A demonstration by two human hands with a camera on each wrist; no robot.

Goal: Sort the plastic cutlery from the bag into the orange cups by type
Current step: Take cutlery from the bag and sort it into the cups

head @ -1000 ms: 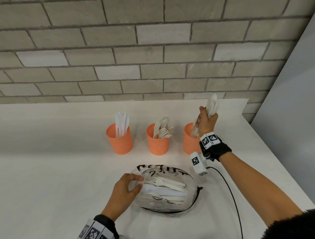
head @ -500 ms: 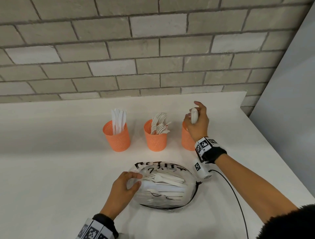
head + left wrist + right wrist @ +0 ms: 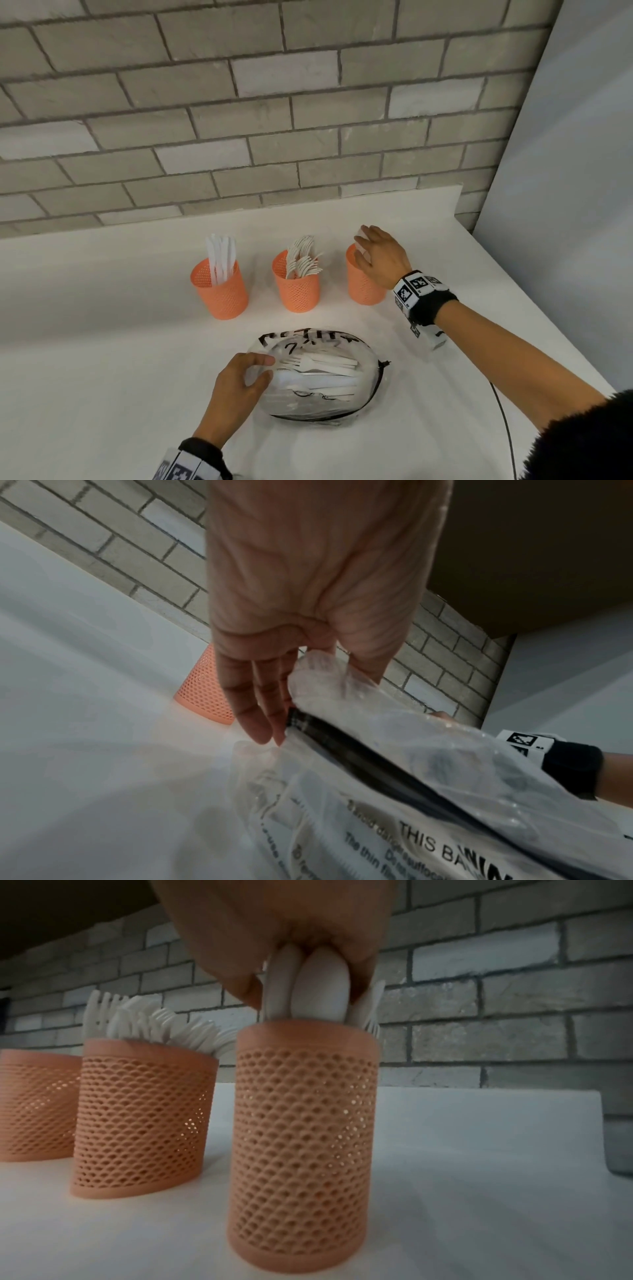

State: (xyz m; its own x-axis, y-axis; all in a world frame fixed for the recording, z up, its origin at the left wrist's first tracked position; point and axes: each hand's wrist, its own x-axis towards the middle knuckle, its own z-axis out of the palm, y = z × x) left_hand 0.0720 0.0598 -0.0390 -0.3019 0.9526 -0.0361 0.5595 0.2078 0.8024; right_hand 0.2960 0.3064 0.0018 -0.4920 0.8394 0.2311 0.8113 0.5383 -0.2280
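white plastic spoons (image 3: 315,985) pinched in right hand (image 3: 380,260) fingers over the right orange mesh cup (image 3: 363,284), left hand (image 3: 236,390) gripping the clear bag (image 3: 325,380), white bench (image 3: 102,359), grey brick wall (image 3: 274,102)

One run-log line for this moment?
step: spoons into right cup | right hand: holding spoons | left hand: holding bag | bag: cutlery left

Three orange mesh cups (image 3: 298,291) in a row, upright, left with knives (image 3: 221,255), middle with forks (image 3: 303,257), right with spoons (image 3: 308,988), clear bag (image 3: 318,377) of white cutlery lying in front
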